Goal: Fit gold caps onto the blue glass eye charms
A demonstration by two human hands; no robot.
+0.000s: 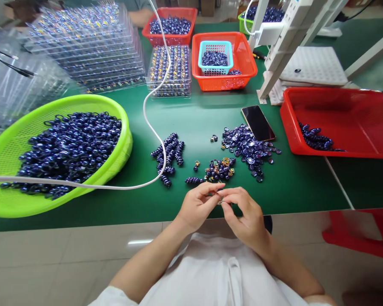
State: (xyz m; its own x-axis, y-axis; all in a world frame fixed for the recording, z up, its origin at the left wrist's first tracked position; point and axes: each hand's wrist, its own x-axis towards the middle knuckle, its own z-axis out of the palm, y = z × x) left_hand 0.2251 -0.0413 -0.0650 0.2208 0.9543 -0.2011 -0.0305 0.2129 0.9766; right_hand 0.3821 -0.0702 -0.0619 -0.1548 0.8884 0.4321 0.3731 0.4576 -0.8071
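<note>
My left hand (199, 203) and my right hand (244, 212) meet at the table's front edge, fingertips pinched together. Between them is a small shiny piece (220, 201), mostly covered by the fingers; its kind I cannot make out. Just beyond lies a little heap of dark blue and gold pieces (219, 170), with a single spiral dark blue piece (194, 180) to its left. More spiral pieces (170, 153) lie farther left. A spread of dark blue round caps (249, 148) sits behind and right of the heap, touching a phone (258, 122).
A green basket (127, 140) full of dark blue looped pieces stands left, crossed by a white cable (150, 123). At right is a red tray (354, 123). Behind are an orange basket (249, 76), stacked clear trays (115, 55) and a white post (279, 55). Another person's arm (140, 18) shows at the back.
</note>
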